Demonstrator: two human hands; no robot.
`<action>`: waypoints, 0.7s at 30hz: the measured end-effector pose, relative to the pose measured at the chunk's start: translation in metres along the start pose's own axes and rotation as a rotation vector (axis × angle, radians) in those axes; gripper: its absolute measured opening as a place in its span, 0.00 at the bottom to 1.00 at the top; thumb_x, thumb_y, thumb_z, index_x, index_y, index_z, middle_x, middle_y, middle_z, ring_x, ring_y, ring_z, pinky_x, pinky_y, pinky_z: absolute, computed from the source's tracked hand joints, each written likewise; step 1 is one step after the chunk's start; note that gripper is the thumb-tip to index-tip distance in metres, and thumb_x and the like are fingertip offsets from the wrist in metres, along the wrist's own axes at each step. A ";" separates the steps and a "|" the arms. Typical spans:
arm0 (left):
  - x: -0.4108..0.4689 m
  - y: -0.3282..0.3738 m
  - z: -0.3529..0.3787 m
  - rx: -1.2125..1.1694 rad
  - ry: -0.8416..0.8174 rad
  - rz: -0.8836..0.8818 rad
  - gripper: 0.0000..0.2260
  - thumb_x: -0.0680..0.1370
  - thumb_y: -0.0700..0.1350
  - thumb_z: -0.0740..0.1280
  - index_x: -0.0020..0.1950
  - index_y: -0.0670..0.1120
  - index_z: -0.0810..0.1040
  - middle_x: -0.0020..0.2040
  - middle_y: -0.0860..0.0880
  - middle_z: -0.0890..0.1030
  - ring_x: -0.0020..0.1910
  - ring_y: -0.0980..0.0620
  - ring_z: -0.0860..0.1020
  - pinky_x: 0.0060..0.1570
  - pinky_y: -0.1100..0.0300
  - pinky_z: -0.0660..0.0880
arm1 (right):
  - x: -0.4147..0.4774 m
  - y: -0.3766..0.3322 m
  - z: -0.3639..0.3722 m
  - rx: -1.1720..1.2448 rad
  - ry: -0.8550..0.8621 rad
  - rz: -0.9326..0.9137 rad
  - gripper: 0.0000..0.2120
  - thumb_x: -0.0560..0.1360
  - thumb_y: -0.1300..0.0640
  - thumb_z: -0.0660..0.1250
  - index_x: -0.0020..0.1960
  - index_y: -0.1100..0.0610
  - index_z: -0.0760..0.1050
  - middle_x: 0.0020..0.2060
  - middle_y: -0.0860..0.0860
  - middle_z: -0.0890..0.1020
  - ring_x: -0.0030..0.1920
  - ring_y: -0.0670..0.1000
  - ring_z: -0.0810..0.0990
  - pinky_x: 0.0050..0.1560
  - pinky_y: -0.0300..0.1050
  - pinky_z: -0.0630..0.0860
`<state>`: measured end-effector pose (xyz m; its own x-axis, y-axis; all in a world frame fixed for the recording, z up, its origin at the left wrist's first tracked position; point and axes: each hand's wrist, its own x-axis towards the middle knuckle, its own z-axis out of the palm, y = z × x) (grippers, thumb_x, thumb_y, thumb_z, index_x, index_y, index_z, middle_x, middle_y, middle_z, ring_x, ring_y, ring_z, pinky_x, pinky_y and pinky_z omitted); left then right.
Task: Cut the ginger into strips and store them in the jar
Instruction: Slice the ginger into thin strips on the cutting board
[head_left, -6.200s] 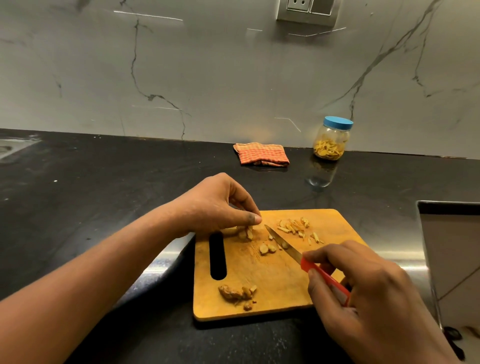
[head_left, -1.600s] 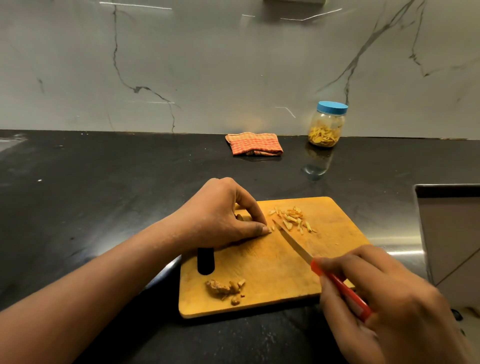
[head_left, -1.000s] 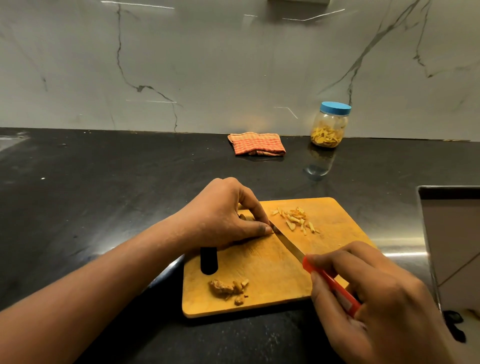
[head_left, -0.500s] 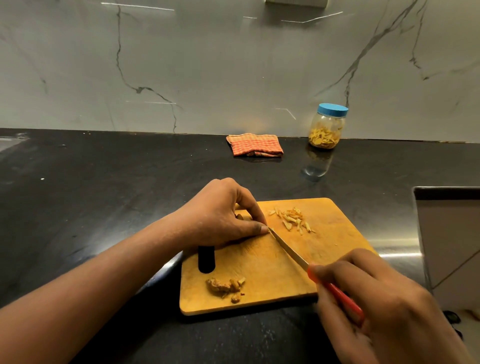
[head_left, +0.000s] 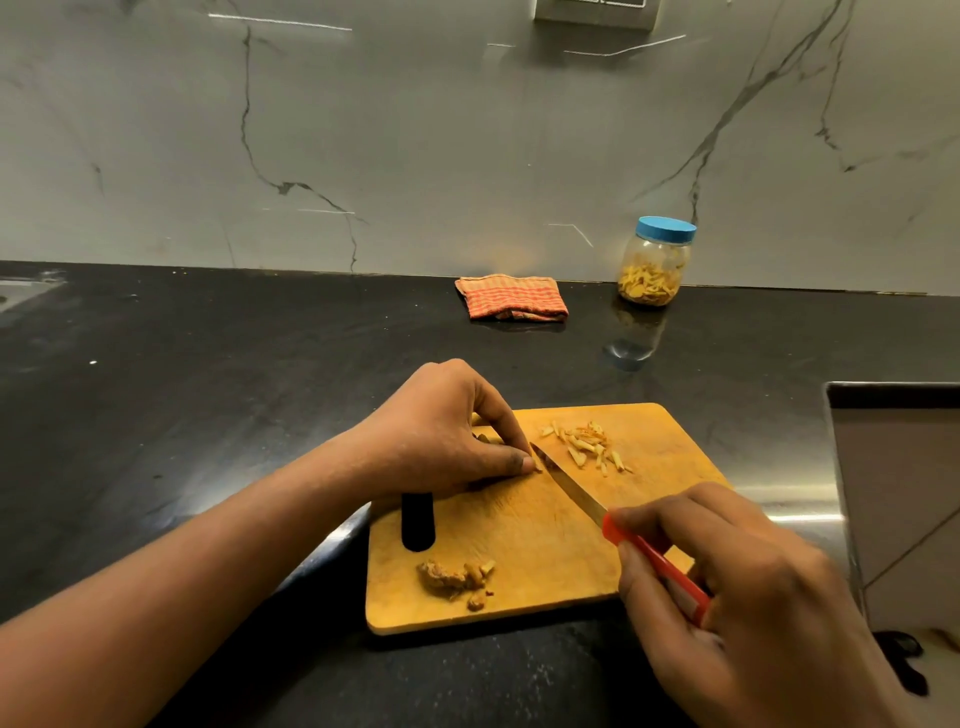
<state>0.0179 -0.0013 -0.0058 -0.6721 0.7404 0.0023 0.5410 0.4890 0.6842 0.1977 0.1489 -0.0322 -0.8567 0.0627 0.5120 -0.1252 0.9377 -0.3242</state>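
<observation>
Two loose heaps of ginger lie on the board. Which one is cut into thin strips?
The far heap, beyond the knife blade: pale, thin strips. The near heap, by the front edge of the board, is a brownish lump.

The ginger slices (head_left: 538, 469) that lay loose on the cutting board (head_left: 519, 540) six seconds ago no longer lie in the open — the left grip (head_left: 436, 431) has gathered them under its curled fingertips (only slivers show). The knife (head_left: 569, 483), held in the right grip (head_left: 753, 597), has closed in — its blade, just apart from the thumb moments back, now lies against those fingertips.
</observation>
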 end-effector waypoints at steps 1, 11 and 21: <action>0.000 0.000 0.000 -0.003 0.003 -0.001 0.03 0.73 0.48 0.75 0.45 0.52 0.87 0.51 0.57 0.84 0.59 0.58 0.77 0.61 0.59 0.73 | 0.001 0.000 0.001 -0.001 0.005 -0.010 0.06 0.67 0.55 0.69 0.43 0.53 0.82 0.36 0.44 0.78 0.32 0.31 0.66 0.37 0.17 0.62; 0.000 0.001 0.001 -0.023 0.001 -0.022 0.02 0.73 0.47 0.75 0.45 0.51 0.87 0.50 0.57 0.84 0.57 0.58 0.78 0.58 0.62 0.71 | 0.002 -0.002 -0.002 0.033 0.051 -0.042 0.12 0.70 0.49 0.63 0.44 0.53 0.82 0.38 0.44 0.79 0.32 0.36 0.73 0.36 0.24 0.71; 0.000 0.002 0.001 -0.029 -0.011 -0.025 0.02 0.74 0.47 0.75 0.45 0.52 0.86 0.51 0.56 0.84 0.57 0.58 0.78 0.56 0.64 0.71 | 0.004 0.000 -0.003 0.035 0.013 -0.033 0.13 0.70 0.49 0.62 0.44 0.53 0.82 0.38 0.44 0.79 0.33 0.36 0.73 0.36 0.23 0.71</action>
<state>0.0192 -0.0001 -0.0052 -0.6794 0.7334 -0.0229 0.5091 0.4937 0.7051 0.1961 0.1504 -0.0279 -0.8453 0.0362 0.5330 -0.1711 0.9268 -0.3342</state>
